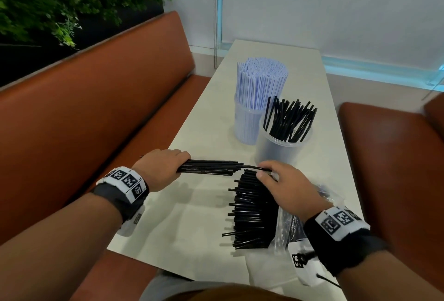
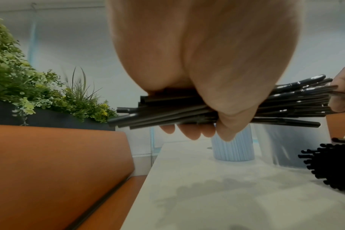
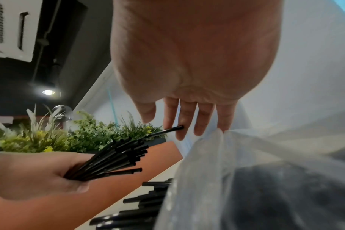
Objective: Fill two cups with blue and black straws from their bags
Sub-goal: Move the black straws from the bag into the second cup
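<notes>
My left hand [image 1: 176,165] grips a bundle of black straws [image 1: 211,167] level above the table; the left wrist view shows the fingers curled round the bundle [image 2: 167,112]. My right hand [image 1: 264,171] hovers over a pile of black straws [image 1: 252,211] that spills from a clear bag [image 1: 288,226]. Its fingers [image 3: 187,124] are straight, and the end of one bent straw [image 3: 167,130] touches them. A clear cup [image 1: 249,122] packed with blue straws [image 1: 262,82] stands farther back. Beside it, a second clear cup [image 1: 281,151] holds a loose bunch of black straws [image 1: 290,120].
The white table [image 1: 192,228] is narrow, with orange bench seats [image 1: 96,108] on the left and another orange seat [image 1: 394,156] on the right. A planter with green plants [image 1: 60,0] sits behind the left bench. A white wall lies beyond the table's far end.
</notes>
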A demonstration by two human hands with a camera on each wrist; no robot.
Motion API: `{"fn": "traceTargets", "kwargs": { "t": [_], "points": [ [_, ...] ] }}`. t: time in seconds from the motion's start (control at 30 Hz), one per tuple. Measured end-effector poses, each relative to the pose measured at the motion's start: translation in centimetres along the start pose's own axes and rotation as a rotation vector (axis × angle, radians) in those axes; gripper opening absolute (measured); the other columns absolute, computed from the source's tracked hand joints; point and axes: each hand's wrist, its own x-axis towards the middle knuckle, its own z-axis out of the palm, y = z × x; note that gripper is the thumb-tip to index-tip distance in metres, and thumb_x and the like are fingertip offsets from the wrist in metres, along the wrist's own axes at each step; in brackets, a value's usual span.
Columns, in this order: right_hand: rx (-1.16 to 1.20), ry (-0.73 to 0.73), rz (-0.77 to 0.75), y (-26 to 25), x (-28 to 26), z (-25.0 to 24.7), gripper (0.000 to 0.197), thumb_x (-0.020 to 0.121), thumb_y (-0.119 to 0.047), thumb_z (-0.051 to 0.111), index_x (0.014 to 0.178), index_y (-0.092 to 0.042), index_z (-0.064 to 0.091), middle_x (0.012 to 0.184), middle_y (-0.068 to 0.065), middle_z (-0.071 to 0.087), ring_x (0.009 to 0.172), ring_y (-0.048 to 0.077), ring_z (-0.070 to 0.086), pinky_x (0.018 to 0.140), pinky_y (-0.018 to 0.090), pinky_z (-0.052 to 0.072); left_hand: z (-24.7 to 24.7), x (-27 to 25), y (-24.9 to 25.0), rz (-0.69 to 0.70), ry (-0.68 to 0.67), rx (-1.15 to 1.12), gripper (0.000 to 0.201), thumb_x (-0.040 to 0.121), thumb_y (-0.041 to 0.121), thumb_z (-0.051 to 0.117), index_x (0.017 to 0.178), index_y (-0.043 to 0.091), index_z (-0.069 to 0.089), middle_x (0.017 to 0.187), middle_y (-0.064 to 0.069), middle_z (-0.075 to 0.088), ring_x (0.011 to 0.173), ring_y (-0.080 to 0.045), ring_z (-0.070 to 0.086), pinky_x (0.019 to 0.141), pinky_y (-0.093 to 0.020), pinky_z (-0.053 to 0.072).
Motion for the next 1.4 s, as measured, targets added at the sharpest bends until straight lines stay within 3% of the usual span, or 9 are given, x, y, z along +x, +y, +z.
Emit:
{"fn": "traceTargets", "kwargs": {
  "t": [0.3,0.4,0.63,0.73,0.8,0.9,1.07,1.23,1.4],
  "points": [
    [-0.084,0.078,-0.155,-1.3,1.4,-0.9,0.020,0.100,-0.018,0.058,0.108,-0.022,0.077,0.086,-0.024,0.055,0.092,0.008,0.058,0.082,0.013,0.039,-1.0,0.6,2.5,-0.016,0.020,-0.051,0.016,0.093,0.027,0.050,0.108,0.035,0.049,0.090,0.012,0.057,0.072,-0.012,0.055,0.057,-0.030,0.042],
    [-0.042,0.103,-0.184,-1.7,1.2,-0.5,0.018,0.098,-0.019,0.063,0.106,-0.023,0.078,0.094,-0.019,0.056,0.095,0.008,0.057,0.090,0.025,0.047,-1.6,1.8,5.2,0.053,0.053,-0.072,0.016,0.094,0.027,0.051,0.109,0.031,0.050,0.092,0.010,0.057,0.072,-0.015,0.053,0.056,-0.031,0.039],
    [0.436,0.445,-0.065,-2.0,0.1,-2.5,0.030,0.094,-0.032,0.049,0.118,-0.033,0.068,0.123,-0.012,0.053,0.114,-0.006,0.052,0.093,0.010,0.040,-3.0,3.3,7.8,0.086,0.122,-0.052,0.018,0.097,0.027,0.048,0.114,0.024,0.048,0.097,0.002,0.058,0.079,-0.023,0.057,0.063,-0.037,0.047],
    [0.614,0.342,0.082,-3.1,0.5,-2.2,0.038,0.098,-0.045,0.046,0.123,-0.028,0.068,0.125,-0.012,0.065,0.118,-0.001,0.057,0.102,0.023,0.042,-3.7,3.7,10.1,0.166,0.177,-0.064,0.018,0.094,0.026,0.052,0.112,0.022,0.050,0.094,0.001,0.059,0.077,-0.024,0.059,0.057,-0.034,0.039],
    [0.576,0.296,0.119,-3.7,0.7,-1.9,0.028,0.102,-0.037,0.050,0.101,-0.029,0.077,0.104,-0.013,0.075,0.100,-0.003,0.065,0.093,0.020,0.048,-4.2,4.2,11.6,0.210,0.215,-0.054,0.017,0.092,0.026,0.054,0.109,0.022,0.051,0.091,0.002,0.059,0.074,-0.024,0.058,0.055,-0.032,0.031],
    [0.610,0.504,0.182,-3.1,1.2,-2.8,0.028,0.100,-0.028,0.054,0.087,-0.026,0.078,0.093,-0.012,0.075,0.090,0.004,0.067,0.089,0.030,0.054,-5.1,4.6,12.2,0.160,0.279,-0.062,0.018,0.092,0.028,0.056,0.108,0.023,0.049,0.090,0.002,0.057,0.075,-0.024,0.057,0.055,-0.032,0.029],
    [0.852,0.237,0.241,-4.1,1.3,-1.9,0.034,0.102,-0.026,0.052,0.084,-0.017,0.080,0.092,0.005,0.077,0.093,0.022,0.073,0.079,0.037,0.062,-5.0,4.8,14.5,0.175,0.285,-0.175,0.021,0.089,0.030,0.057,0.107,0.027,0.047,0.086,0.005,0.058,0.069,-0.020,0.054,0.052,-0.031,0.028],
    [1.195,0.322,0.449,-3.1,1.4,-3.1,0.052,0.102,-0.056,0.040,0.109,-0.014,0.068,0.112,0.015,0.073,0.099,0.027,0.073,0.087,0.040,0.059,-6.9,5.3,13.5,0.041,0.380,-0.821,0.015,0.088,0.032,0.065,0.090,0.041,0.053,0.072,0.006,0.061,0.063,-0.011,0.061,0.051,-0.026,0.041],
    [1.347,0.148,0.593,-2.7,1.1,-2.3,0.068,0.101,-0.064,0.033,0.119,-0.005,0.064,0.120,0.020,0.069,0.111,0.036,0.067,0.101,0.049,0.050,-11.8,5.8,15.4,0.242,0.623,-1.885,0.018,0.084,0.010,0.072,0.086,0.027,0.068,0.078,0.000,0.065,0.074,-0.022,0.066,0.080,-0.031,0.054]
  ]
}}
